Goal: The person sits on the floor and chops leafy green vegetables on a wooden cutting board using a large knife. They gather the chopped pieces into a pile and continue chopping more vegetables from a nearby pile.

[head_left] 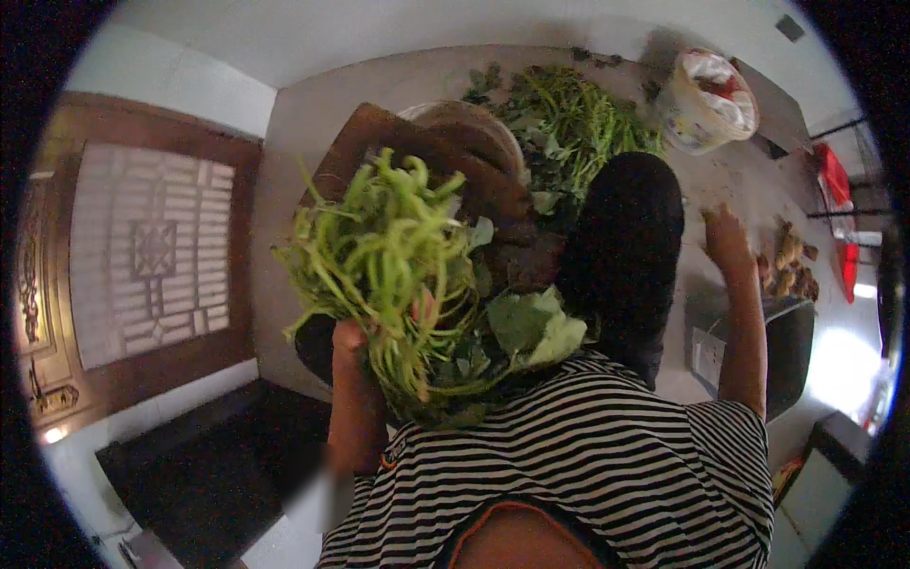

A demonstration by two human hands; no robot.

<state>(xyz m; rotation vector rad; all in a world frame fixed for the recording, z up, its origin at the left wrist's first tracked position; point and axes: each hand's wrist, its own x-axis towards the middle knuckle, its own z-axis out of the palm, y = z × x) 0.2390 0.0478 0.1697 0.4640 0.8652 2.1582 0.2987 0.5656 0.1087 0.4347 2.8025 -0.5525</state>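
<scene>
A large bundle of green leafy stems (pixel 389 247) rises in front of my torso, its pale stalks up and broad leaves toward my lap. My left hand (pixel 351 339) is closed round it from the left, with most fingers hidden behind the stalks. My right arm reaches out past my right knee, and my right hand (pixel 728 239) is low over the floor, left of a small pile of brown knobbly pieces (pixel 789 264). Its fingers are too blurred to tell whether they hold anything. Beyond the bundle, a brown wooden board (pixel 365 133) lies tilted against a round pale-rimmed container (pixel 474 119).
A heap of similar green stems (pixel 578 119) lies on the floor beyond my right knee. A white bucket (pixel 701 119) with a plastic liner stands at the far right. A dark grey bin-like box (pixel 787 356) is under my right arm. A patterned door (pixel 156 251) is at left.
</scene>
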